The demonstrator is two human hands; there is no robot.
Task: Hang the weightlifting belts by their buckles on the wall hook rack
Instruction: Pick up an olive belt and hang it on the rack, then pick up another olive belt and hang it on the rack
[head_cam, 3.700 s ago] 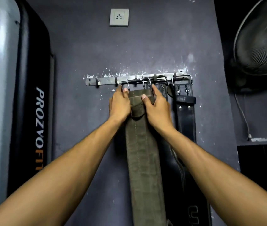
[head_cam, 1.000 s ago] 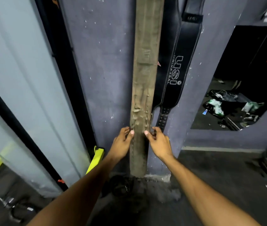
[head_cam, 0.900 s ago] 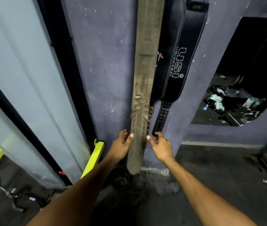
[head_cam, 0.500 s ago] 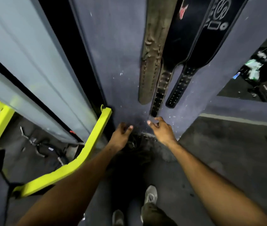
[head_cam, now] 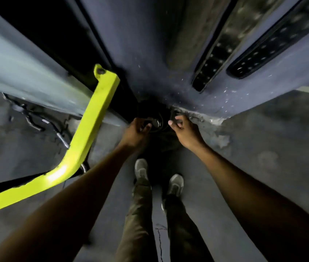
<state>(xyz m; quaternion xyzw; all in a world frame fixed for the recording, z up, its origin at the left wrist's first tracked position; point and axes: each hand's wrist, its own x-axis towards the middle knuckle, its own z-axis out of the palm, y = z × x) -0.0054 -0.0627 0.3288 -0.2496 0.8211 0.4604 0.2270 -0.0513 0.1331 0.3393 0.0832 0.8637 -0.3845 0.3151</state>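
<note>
Head view: we reach both hands, left hand (head_cam: 136, 130) and right hand (head_cam: 183, 129), to a dark coiled belt (head_cam: 157, 120) on the floor; each grip's state we cannot tell through blur. A hasty grab may miss the buckle.

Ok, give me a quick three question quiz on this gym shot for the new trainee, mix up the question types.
1. True or false: both hands, the left hand and the right hand, reach down to a dark pile on the floor at the foot of the wall.
2. How many belt ends hang on that wall: A) one, B) three, C) five?
3. Fill in: the yellow-green bar lies on the person's ____ side.

Key:
1. True; the blur hides whether either hand grips anything.
2. B: the brown belt, then two black punched belts.
3. Left.
</note>
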